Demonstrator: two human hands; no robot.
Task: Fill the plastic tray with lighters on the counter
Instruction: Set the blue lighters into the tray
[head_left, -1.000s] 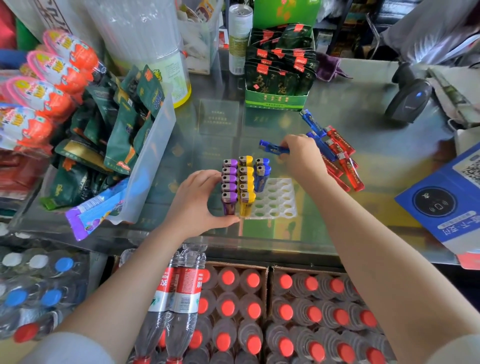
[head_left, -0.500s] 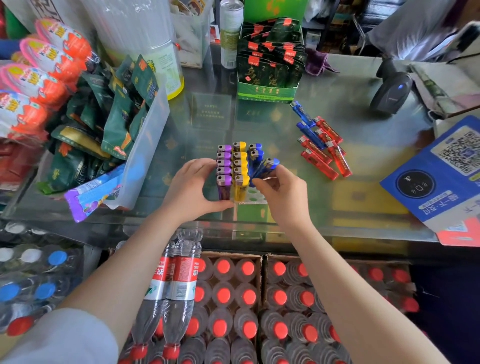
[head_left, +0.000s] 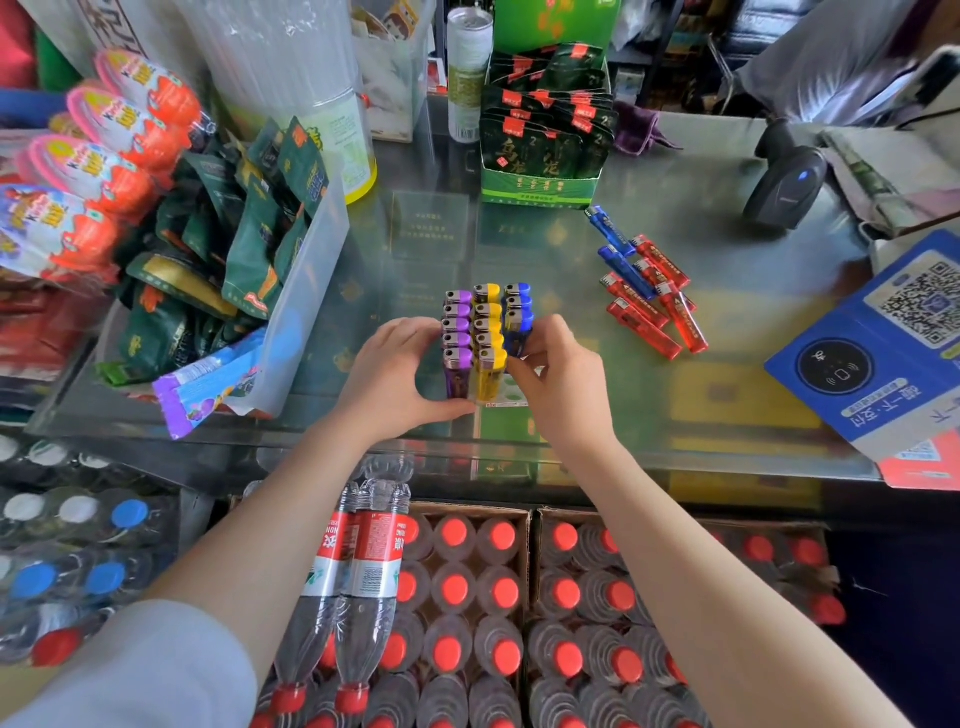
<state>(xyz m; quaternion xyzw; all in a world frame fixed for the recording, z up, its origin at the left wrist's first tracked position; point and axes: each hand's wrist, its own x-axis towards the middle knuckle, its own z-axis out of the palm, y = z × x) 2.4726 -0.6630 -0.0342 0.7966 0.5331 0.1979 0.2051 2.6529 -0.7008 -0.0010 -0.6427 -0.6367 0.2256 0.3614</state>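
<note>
1. The left hand (head_left: 393, 374) cups the purple lighters (head_left: 457, 338) standing in the plastic tray (head_left: 511, 397) at the glass counter (head_left: 415, 249) front.
2. The right hand (head_left: 558, 384) pinches a blue lighter (head_left: 518, 326) upright in the tray's third row.
3. Loose red and blue lighters (head_left: 649, 291) lie farther right.

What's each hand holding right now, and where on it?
The right hand pinches a blue lighter by its lower body, standing in the tray. The left hand grips the tray's left side at the purple lighters.
</note>
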